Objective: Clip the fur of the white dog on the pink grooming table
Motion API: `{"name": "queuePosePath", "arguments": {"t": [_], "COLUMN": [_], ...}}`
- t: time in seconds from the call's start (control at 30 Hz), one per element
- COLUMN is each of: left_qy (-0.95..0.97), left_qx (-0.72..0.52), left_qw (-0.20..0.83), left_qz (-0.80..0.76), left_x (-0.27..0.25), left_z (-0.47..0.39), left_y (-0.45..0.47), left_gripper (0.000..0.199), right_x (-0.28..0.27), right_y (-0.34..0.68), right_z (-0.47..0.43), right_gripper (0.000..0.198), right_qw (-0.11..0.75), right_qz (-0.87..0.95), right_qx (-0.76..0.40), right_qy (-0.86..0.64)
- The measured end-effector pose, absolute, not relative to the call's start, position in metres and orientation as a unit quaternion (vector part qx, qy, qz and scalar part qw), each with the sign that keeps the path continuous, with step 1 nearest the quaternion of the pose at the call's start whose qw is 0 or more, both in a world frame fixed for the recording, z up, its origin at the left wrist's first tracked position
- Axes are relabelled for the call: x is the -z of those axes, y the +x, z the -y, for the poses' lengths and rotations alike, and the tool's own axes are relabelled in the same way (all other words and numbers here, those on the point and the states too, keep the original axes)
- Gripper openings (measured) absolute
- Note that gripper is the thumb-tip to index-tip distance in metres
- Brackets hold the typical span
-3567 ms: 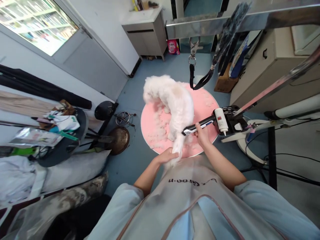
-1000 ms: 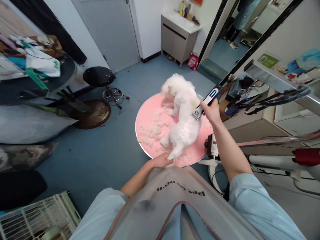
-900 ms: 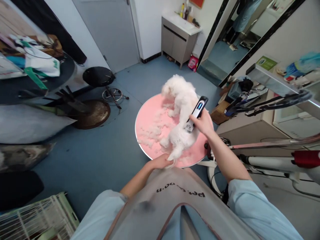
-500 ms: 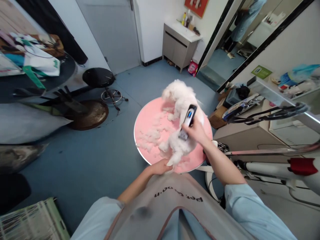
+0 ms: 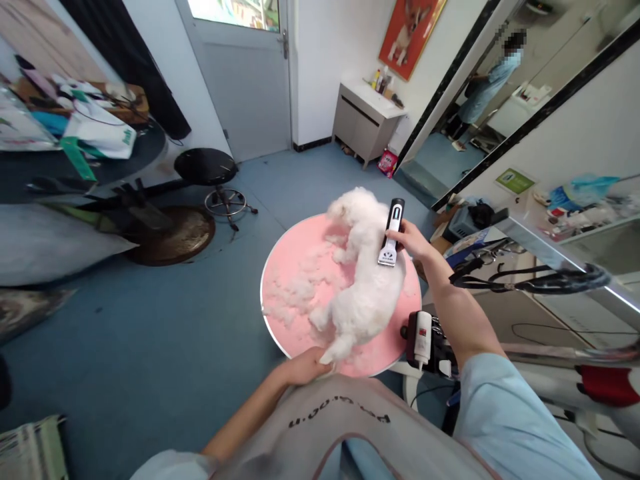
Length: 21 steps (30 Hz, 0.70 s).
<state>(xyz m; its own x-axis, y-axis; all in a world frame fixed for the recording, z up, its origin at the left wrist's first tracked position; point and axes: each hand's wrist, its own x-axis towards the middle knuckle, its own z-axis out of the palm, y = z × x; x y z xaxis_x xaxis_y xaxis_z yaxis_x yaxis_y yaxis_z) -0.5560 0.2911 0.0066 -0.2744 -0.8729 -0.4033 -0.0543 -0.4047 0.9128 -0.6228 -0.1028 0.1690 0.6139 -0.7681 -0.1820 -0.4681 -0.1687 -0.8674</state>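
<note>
A white, fluffy dog (image 5: 370,300) stands on a round pink grooming table (image 5: 280,267), its rear toward me and its head at the far side. In my right hand (image 5: 413,240) is a black and silver hair clipper (image 5: 393,233), blade end down, over the dog's back; I cannot tell whether the blade touches the coat. At the near rim, my left hand (image 5: 305,367) is closed around the tapered white tail (image 5: 340,348) at the dog's rear. Tufts of cut fur (image 5: 303,283) lie on the table left of the dog.
A white bottle (image 5: 423,337) sits in a black holder beside the table's right rim. Further right, a metal arm (image 5: 550,247) carries black straps. A black stool (image 5: 206,167) stands at the back left, near a grey door (image 5: 250,87). A mirror (image 5: 465,133) leans behind right.
The clipper has moved from the dog's hindquarters forward to its back and now stands more upright. My left hand keeps its hold at the rear. The view has tilted up.
</note>
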Motion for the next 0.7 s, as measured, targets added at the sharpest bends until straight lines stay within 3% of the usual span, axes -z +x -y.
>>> {"name": "queuePosePath", "arguments": {"t": [0.13, 0.33, 0.53, 0.7], "left_qy": [0.517, 0.534, 0.532, 0.547], "left_qx": [0.665, 0.663, 0.661, 0.655], "left_qw": [0.317, 0.318, 0.328, 0.325], "left_qz": [0.436, 0.417, 0.415, 0.407], "left_x": [-0.010, -0.009, -0.013, -0.013], "left_z": [-0.292, -0.292, -0.291, -0.292], "left_y": [-0.557, -0.559, -0.561, -0.562], "left_gripper": [0.020, 0.016, 0.016, 0.016], "right_x": [-0.169, -0.162, -0.162, -0.158], "right_y": [-0.594, -0.572, -0.553, -0.566], "right_z": [0.119, 0.118, 0.131, 0.093], "right_gripper": [0.026, 0.030, 0.024, 0.028], "right_qw": [0.434, 0.492, 0.423, 0.491], "right_qz": [-0.487, -0.377, -0.436, -0.327], "right_qx": [0.258, 0.040, 0.162, 0.010], "right_qy": [-0.712, -0.784, -0.778, -0.807]}}
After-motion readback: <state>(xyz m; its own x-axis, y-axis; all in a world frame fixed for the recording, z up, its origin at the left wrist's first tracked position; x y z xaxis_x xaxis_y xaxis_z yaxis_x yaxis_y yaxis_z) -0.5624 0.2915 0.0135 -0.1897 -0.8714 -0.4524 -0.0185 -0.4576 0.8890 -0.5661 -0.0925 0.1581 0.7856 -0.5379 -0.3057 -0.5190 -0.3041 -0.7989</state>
